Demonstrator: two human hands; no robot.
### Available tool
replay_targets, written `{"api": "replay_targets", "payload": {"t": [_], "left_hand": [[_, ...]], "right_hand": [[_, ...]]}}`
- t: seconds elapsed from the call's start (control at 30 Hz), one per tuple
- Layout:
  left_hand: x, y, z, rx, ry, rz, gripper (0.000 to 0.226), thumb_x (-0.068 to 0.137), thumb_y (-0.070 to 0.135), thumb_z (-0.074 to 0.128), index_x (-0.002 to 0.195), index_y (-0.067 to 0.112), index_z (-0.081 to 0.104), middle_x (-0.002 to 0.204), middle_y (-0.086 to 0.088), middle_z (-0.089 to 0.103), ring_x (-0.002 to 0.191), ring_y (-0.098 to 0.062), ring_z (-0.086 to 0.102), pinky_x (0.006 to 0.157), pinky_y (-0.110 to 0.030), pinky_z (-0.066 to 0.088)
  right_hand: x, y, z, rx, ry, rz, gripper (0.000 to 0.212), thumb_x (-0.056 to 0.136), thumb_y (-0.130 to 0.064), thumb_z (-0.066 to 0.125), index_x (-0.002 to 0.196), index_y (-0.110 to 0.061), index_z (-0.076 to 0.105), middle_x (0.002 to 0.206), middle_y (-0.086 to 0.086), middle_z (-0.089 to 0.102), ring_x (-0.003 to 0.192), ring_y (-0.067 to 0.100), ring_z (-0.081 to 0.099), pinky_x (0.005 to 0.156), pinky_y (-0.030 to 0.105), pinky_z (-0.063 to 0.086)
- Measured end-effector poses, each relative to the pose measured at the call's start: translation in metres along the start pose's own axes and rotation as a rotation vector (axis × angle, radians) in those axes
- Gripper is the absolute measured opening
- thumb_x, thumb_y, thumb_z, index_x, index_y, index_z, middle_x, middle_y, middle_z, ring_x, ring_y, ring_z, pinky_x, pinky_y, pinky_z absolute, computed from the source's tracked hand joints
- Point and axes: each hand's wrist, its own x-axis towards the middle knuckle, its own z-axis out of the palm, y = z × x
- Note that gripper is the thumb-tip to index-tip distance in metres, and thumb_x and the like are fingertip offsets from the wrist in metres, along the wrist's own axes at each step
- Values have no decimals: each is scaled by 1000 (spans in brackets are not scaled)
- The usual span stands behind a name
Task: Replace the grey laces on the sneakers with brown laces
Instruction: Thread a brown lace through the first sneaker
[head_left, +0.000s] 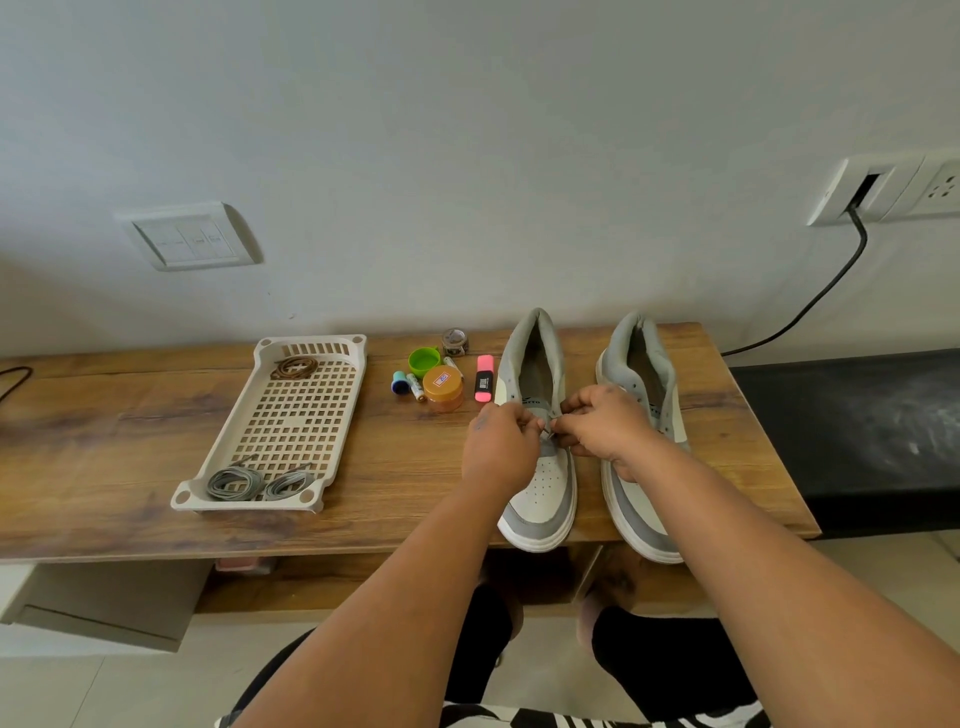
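A room in a home, by the look of it. A plain painted wall (467, 130) carries a household switch plate (192, 239) and a socket panel (893, 189) with a black cable (831, 283) plugged in. Below runs a wood-grain bench (130, 415) over a pale tiled floor (62, 686). Domestic clutter sits on it: a plastic basket (291, 415), batteries (415, 387), a small jar (443, 387), a pink highlighter (483, 378).

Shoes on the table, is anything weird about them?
Both sneakers, left and right, have no laces. The grey laces lie coiled in the tray, and both toes stick out past the table edge.
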Motion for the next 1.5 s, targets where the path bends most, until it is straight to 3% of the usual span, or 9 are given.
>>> {"api": "replay_targets", "payload": {"t": [0.1,0.4,0.63,0.8,0.9,1.03,1.17,1.4,1.5], "left_hand": [[-2,3,1,-98,-3,-46,18,98,26,58,103,12,68,93,-2,67,82,-15,61,70,-28,48],[-6,1,-2,122,120,76,25,100,30,54,116,14,65,115,-3,56,109,-19,51,88,-28,42],[-5,0,1,129,105,77,21,99,31,56,109,16,66,110,-1,55,104,-16,50,82,-25,40],[-3,-3,8,-9,116,19,20,96,33,60,102,16,70,98,-2,66,94,-19,62,80,-36,53],[-4,-3,9,-45,146,3,20,97,33,59,101,17,70,97,-2,66,90,-17,62,74,-31,50],[-1,-3,5,17,111,15,19,97,31,60,101,16,70,97,-2,66,88,-17,62,72,-30,49],[3,-4,-2,118,35,55,17,97,31,60,101,18,69,99,-1,66,93,-18,61,71,-29,46],[3,-6,-5,184,-1,132,15,98,29,57,104,19,66,105,-1,62,99,-18,56,79,-33,50],[5,-9,-6,103,-51,133,10,98,27,58,100,20,64,101,0,61,91,-16,55,69,-26,41]], "right_hand": [[0,0,0,-3,4,-2,22,85,-12,73,85,-27,58,90,7,72,82,21,72,78,40,61],[1,-2,-2,117,-51,75,19,88,-1,68,100,-14,61,92,11,71,81,21,72,69,31,59],[0,-2,-4,147,-56,97,19,87,-2,70,95,-17,61,90,11,72,83,22,72,72,32,59],[1,0,-4,138,-45,80,16,87,-4,70,98,-15,64,91,11,73,85,22,73,78,35,60],[1,1,-1,91,-1,45,15,87,-8,71,88,-21,63,90,8,73,80,19,73,74,31,60],[3,4,0,2,37,-13,15,85,-13,74,85,-24,64,89,3,73,75,13,73,68,25,57],[4,5,-2,-68,24,-58,10,85,-21,75,91,-22,67,84,0,75,75,13,73,77,32,58],[2,4,-3,-13,10,-64,9,91,-28,69,87,-20,67,86,1,75,77,14,73,78,31,57],[2,3,-4,19,6,-56,13,93,-31,66,86,-19,67,88,4,75,78,15,73,80,32,58]]}}
